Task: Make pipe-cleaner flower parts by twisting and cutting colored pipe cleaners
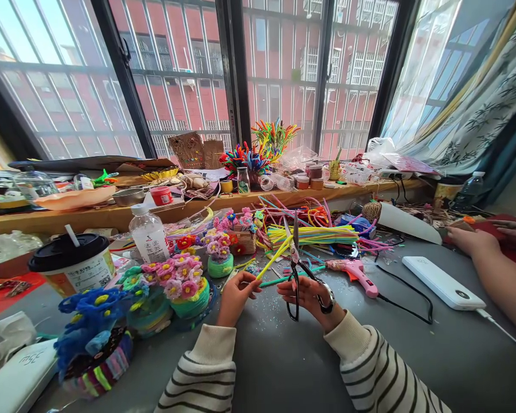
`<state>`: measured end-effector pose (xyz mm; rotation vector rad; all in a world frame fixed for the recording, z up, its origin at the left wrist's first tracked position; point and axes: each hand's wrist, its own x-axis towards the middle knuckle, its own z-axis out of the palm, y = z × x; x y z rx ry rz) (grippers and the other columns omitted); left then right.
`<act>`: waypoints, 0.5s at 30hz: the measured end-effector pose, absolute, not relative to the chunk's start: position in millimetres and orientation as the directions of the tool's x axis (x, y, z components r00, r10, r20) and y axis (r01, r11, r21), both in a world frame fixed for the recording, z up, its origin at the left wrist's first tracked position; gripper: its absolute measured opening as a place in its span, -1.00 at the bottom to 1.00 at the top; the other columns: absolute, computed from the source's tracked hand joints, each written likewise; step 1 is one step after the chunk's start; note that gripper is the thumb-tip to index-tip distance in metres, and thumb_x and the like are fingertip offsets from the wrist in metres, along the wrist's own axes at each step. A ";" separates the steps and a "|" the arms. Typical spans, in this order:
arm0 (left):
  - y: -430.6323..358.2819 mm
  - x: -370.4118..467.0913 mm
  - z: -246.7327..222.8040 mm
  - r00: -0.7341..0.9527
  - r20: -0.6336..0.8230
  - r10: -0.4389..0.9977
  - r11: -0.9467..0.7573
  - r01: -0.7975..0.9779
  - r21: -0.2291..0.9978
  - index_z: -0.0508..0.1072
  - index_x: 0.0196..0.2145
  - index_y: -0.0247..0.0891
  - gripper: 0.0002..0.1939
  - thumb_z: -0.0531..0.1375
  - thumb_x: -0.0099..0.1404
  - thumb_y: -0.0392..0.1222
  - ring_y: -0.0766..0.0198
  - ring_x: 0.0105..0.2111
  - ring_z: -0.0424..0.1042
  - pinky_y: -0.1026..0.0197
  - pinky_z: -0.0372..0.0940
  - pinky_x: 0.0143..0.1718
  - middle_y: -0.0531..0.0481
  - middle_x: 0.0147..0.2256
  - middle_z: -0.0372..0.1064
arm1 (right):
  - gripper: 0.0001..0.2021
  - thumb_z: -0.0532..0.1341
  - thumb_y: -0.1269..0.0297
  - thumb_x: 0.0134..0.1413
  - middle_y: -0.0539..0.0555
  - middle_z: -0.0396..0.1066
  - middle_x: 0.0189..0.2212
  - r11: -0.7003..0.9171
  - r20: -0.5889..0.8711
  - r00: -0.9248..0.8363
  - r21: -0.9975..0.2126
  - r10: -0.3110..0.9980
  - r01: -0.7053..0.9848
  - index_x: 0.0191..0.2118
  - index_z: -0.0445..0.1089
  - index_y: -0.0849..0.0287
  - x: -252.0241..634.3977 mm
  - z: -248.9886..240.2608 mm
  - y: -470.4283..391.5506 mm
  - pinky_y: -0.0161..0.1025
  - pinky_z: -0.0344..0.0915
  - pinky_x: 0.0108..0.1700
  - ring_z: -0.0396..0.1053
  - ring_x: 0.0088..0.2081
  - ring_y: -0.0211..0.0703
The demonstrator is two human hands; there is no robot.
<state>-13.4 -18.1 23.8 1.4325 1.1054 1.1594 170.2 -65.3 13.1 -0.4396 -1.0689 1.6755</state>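
Nearest, over the grey desk (pixel 284 355): left hand (pixel 236 298) closed, pinching a yellow pipe cleaner (pixel 275 256) at its low end. Right hand (pixel 307 295) w/ fingers thru the handles of black scissors (pixel 296 269), blades up & touching the pipe cleaner's top end. Just behind, a pink glue gun (pixel 355 271); left of it, yarn flower pots (pixel 184 289). Farther back, a pile of pipe cleaners (pixel 313 232), then the window shelf (pixel 112 215).

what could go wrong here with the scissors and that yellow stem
1. The scissors in the right hand are open around the yellow stem, close to the left hand; a fingertip might get nicked.
2. The cut piece could drop among the stems and be hard to find.
3. The glue gun lies close by; a sleeve could brush it.
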 end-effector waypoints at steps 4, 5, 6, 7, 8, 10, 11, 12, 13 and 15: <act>-17.2 -15.7 23.3 0.062 0.163 0.985 -0.166 0.048 0.985 0.26 -0.60 -0.34 -0.76 0.19 -0.16 -0.12 0.30 -0.57 0.35 0.37 0.21 -0.64 0.07 -0.63 0.27 | -0.67 0.12 0.03 -0.25 0.23 0.29 -0.21 -0.036 0.226 -0.385 -0.823 0.895 -0.567 -0.46 0.26 0.26 171.0 10.7 -64.7 0.01 -0.03 -0.06 0.20 -0.13 0.03; -17.0 -16.2 23.3 0.044 0.171 0.984 -0.173 0.042 0.984 0.27 -0.59 -0.35 -0.77 0.19 -0.15 -0.12 0.31 -0.56 0.35 0.37 0.21 -0.63 0.07 -0.63 0.27 | -0.66 0.11 0.03 -0.24 0.23 0.29 -0.21 -0.034 0.231 -0.386 -0.821 0.893 -0.570 -0.46 0.26 0.26 171.3 9.9 -64.4 0.01 -0.03 -0.06 0.20 -0.13 0.03; -16.9 -16.6 23.3 0.032 0.174 0.984 -0.176 0.037 0.984 0.28 -0.59 -0.35 -0.77 0.19 -0.15 -0.12 0.32 -0.56 0.34 0.37 0.21 -0.62 0.06 -0.62 0.27 | -0.67 0.11 0.04 -0.24 0.23 0.29 -0.21 -0.035 0.233 -0.388 -0.819 0.892 -0.572 -0.46 0.26 0.26 171.5 9.3 -64.1 0.01 -0.03 -0.06 0.19 -0.13 0.03; -16.9 -16.9 23.5 0.025 0.176 0.984 -0.177 0.031 0.984 0.28 -0.58 -0.35 -0.77 0.19 -0.15 -0.12 0.33 -0.55 0.34 0.38 0.20 -0.62 0.06 -0.61 0.28 | -0.67 0.11 0.04 -0.23 0.22 0.29 -0.21 -0.036 0.233 -0.390 -0.819 0.891 -0.573 -0.46 0.26 0.26 171.7 8.8 -63.8 0.01 -0.03 -0.06 0.19 -0.13 0.03; -16.8 -17.1 23.8 0.019 0.177 0.984 -0.177 0.024 0.984 0.28 -0.57 -0.35 -0.77 0.19 -0.15 -0.13 0.33 -0.55 0.33 0.38 0.20 -0.62 0.06 -0.61 0.27 | -0.67 0.11 0.04 -0.23 0.22 0.28 -0.20 -0.037 0.232 -0.390 -0.818 0.891 -0.574 -0.45 0.26 0.26 171.9 8.6 -63.6 0.01 -0.04 -0.05 0.19 -0.13 0.02; -16.6 -17.2 24.4 0.013 0.176 0.984 -0.176 -0.004 0.984 0.28 -0.56 -0.34 -0.78 0.20 -0.16 -0.15 0.37 -0.56 0.31 0.40 0.19 -0.62 0.09 -0.62 0.26 | -0.67 0.11 0.03 -0.24 0.22 0.28 -0.20 -0.040 0.231 -0.391 -0.818 0.891 -0.574 -0.46 0.26 0.26 172.0 8.8 -63.3 0.02 -0.04 -0.05 0.19 -0.13 0.03; -16.5 -17.2 24.7 0.014 0.176 0.984 -0.175 -0.027 0.984 0.28 -0.56 -0.34 -0.78 0.21 -0.16 -0.16 0.39 -0.57 0.30 0.41 0.18 -0.62 0.11 -0.62 0.25 | -0.66 0.12 0.03 -0.25 0.22 0.29 -0.21 -0.042 0.230 -0.391 -0.816 0.891 -0.577 -0.46 0.26 0.26 172.0 9.2 -63.1 0.02 -0.05 -0.05 0.19 -0.13 0.03; -16.3 -17.2 24.9 0.019 0.173 0.985 -0.172 -0.055 0.984 0.28 -0.55 -0.33 -0.78 0.21 -0.17 -0.17 0.42 -0.59 0.28 0.42 0.18 -0.62 0.12 -0.62 0.24 | -0.66 0.12 0.03 -0.25 0.22 0.29 -0.21 -0.044 0.230 -0.390 -0.813 0.892 -0.581 -0.47 0.26 0.25 172.0 9.6 -63.0 0.02 -0.05 -0.05 0.19 -0.13 0.02; -16.2 -17.3 25.0 0.030 0.165 0.986 -0.162 -0.088 0.983 0.28 -0.55 -0.33 -0.78 0.22 -0.17 -0.19 0.46 -0.61 0.26 0.44 0.17 -0.62 0.14 -0.62 0.23 | -0.66 0.12 0.03 -0.25 0.22 0.29 -0.21 -0.045 0.231 -0.389 -0.809 0.892 -0.586 -0.47 0.26 0.25 172.0 10.0 -62.9 0.02 -0.06 -0.05 0.19 -0.13 0.02; -16.3 -17.8 25.2 0.072 0.135 0.988 -0.122 -0.159 0.980 0.28 -0.55 -0.32 -0.79 0.23 -0.17 -0.20 0.51 -0.64 0.22 0.47 0.15 -0.61 0.16 -0.62 0.23 | -0.66 0.13 0.02 -0.27 0.21 0.30 -0.22 -0.049 0.236 -0.392 -0.802 0.889 -0.595 -0.48 0.26 0.25 172.0 10.9 -62.8 0.02 -0.06 -0.04 0.19 -0.13 0.02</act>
